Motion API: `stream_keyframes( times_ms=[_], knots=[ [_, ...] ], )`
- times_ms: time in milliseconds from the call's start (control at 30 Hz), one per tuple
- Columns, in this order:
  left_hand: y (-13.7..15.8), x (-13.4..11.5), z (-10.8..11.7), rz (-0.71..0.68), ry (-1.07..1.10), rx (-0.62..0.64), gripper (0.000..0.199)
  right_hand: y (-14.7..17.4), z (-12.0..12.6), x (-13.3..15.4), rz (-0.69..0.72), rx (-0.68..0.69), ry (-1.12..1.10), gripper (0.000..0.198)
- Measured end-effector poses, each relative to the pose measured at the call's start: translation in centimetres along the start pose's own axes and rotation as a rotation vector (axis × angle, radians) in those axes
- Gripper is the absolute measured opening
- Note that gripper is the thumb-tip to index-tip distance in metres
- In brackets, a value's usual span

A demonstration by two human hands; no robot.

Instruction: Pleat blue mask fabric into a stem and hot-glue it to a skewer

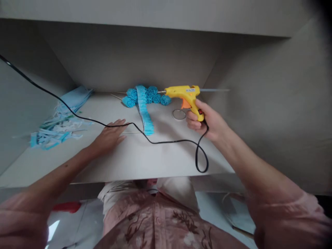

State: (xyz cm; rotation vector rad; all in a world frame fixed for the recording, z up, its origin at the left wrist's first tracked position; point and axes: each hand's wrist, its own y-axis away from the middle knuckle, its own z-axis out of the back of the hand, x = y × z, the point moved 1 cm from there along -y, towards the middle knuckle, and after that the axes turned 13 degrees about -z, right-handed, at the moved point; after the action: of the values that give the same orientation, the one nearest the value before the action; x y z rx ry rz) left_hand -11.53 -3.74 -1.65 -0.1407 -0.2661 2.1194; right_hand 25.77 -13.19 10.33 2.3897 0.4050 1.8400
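Note:
My right hand point(204, 119) is wrapped round the grip of a yellow glue gun point(181, 91). The gun's orange trigger point(185, 103) faces left, and a clear glue stick point(215, 90) juts out of its back. Its metal nozzle points left, by the blue rolled flowers point(152, 91). My left hand point(111, 135) lies flat with fingers outstretched, partly over a thin stick point(133, 132). That stick reaches the near end of a gathered blue strip point(143, 109), whose far end rests over the flowers. Whether my palm presses on the stick, I cannot tell.
A black cord point(166, 142) crosses the white shelf point(155, 162) and runs over my left fingers. Folded blue sheets point(76, 98) and cut scraps point(55, 135) lie at the left. A small round ring point(178, 114) lies below the gun. Walls and an upper ledge point(145, 15) enclose the shelf.

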Motion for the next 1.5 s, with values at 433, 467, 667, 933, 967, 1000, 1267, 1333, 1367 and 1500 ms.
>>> stream_keyframes(
  times_ms=[433,467,667,933,967,1000,1267,1333,1367,1500],
  knots=[
    [-5.8,1.2,-0.4,0.052,0.119,-0.158,0.053,-3.1,2.4,-7.7,-0.067,-0.193,0.242,0.046],
    [-5.6,1.1,-0.3,0.036,0.129,-0.109,0.050,-4.0,2.8,-7.6,-0.068,-0.182,0.280,0.046],
    [-5.5,1.3,-0.4,-0.029,0.212,0.026,0.046,-7.1,3.3,-6.3,-0.042,-0.049,0.443,0.044],
    [-5.6,0.7,0.1,-0.104,0.261,0.135,0.049,-7.6,3.6,-8.2,-0.002,-0.002,0.473,0.044],
    [-5.6,0.8,0.2,-0.106,0.256,0.148,0.050,-7.4,3.7,-8.3,-0.003,0.004,0.488,0.043],
    [-5.7,0.8,0.2,-0.107,0.254,0.160,0.051,-7.2,3.8,-8.3,-0.006,0.011,0.505,0.042],
    [-5.8,0.7,0.4,-0.152,0.324,0.176,0.056,-7.1,4.7,-8.0,0.002,-0.062,0.588,0.045],
    [-5.8,0.7,0.5,-0.165,0.342,0.179,0.056,-7.1,4.7,-8.0,0.006,-0.051,0.613,0.044],
    [-5.8,0.7,0.6,-0.165,0.347,0.179,0.055,-7.1,4.7,-7.9,0.008,-0.043,0.625,0.044],
    [-5.7,1.0,0.8,-0.142,0.358,0.167,0.054,-7.1,4.4,-7.7,0.008,-0.047,0.657,0.045]
  ],
)
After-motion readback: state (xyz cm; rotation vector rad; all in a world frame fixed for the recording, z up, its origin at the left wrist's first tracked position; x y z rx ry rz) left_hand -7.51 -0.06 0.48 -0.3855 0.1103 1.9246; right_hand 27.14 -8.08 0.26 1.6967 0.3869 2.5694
